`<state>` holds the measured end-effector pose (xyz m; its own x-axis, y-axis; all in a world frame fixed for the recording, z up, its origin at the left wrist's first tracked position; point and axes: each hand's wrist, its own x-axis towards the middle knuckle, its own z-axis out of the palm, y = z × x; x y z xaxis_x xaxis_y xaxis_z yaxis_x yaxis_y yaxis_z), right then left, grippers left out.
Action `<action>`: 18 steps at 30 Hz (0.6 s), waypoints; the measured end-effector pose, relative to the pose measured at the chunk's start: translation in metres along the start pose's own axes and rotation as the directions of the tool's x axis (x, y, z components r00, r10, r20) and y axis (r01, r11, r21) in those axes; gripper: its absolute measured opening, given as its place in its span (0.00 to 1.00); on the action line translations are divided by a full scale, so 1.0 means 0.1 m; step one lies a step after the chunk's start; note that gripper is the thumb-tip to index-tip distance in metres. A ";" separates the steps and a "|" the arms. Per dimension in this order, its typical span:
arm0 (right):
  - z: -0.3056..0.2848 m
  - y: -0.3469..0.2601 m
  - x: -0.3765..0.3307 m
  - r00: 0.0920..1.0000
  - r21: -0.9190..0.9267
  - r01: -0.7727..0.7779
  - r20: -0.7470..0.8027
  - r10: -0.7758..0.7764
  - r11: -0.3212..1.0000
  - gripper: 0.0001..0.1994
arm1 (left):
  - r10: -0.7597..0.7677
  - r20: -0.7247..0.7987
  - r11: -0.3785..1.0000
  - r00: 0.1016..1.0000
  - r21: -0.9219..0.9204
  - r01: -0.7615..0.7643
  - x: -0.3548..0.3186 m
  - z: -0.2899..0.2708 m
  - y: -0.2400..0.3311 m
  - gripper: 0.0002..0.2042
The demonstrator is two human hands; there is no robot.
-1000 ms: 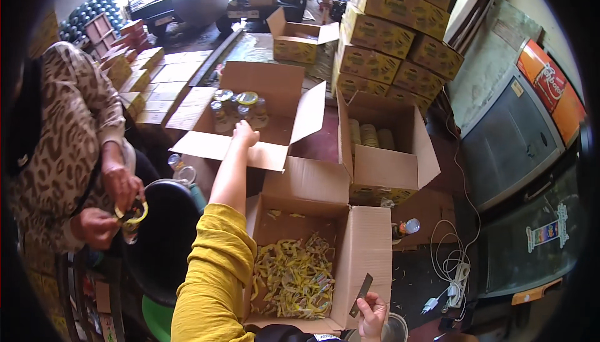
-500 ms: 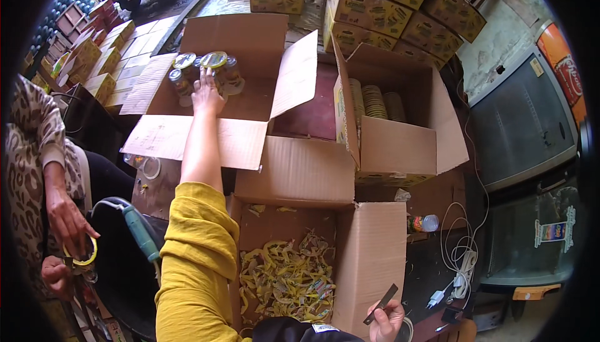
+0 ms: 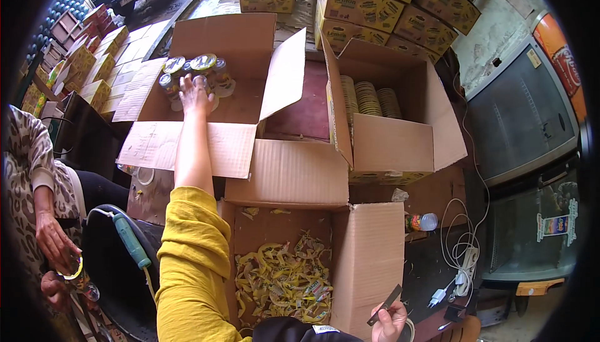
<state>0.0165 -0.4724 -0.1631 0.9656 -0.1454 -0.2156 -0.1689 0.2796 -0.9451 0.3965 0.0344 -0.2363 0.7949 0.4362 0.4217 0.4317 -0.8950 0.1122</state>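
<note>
Whether the fingers of our left hand (image 3: 197, 100) grip the cup (image 3: 200, 82) near the carton's (image 3: 245, 101) far-left corner, we cannot tell, but with our right hand (image 3: 390, 325) pinching a blade (image 3: 385, 304), a one-handed nudge could topple neighbouring cups (image 3: 204, 62).

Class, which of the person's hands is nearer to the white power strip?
Right. The right hand is below and left of the power strip in the picture; the left hand is farther, at the lidded jars in the open carton.

Bright upper left — edges bowed, corners black.
</note>
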 end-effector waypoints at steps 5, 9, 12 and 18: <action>-0.02 0.02 -0.01 1.000 0.004 0.014 -0.012 -0.014 1.000 0.10 | 0.066 0.068 0.926 0.996 -0.376 -0.035 0.05 0.03 0.05 0.29; 0.03 -0.08 -0.11 0.999 0.045 0.034 -0.001 -0.034 0.998 0.10 | -0.043 -0.016 0.955 0.999 -0.295 0.036 -0.14 -0.22 0.08 0.23; -0.04 -0.09 -0.22 1.000 0.057 0.026 -0.019 -0.025 0.998 0.11 | -0.142 -0.149 0.929 0.979 -0.362 0.080 -0.20 -0.52 0.10 0.21; -0.14 -0.27 -0.64 0.991 0.133 0.136 -0.037 -0.132 0.982 0.12 | -0.208 -0.335 0.788 0.919 -0.614 -0.046 -0.28 -1.64 0.22 0.20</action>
<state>-0.0431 -0.4839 -0.1274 0.9714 -0.2163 -0.0982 -0.0086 0.3811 -0.9245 0.3139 -0.0123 -0.0978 0.4976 0.5559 0.6659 0.0422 -0.7822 0.6215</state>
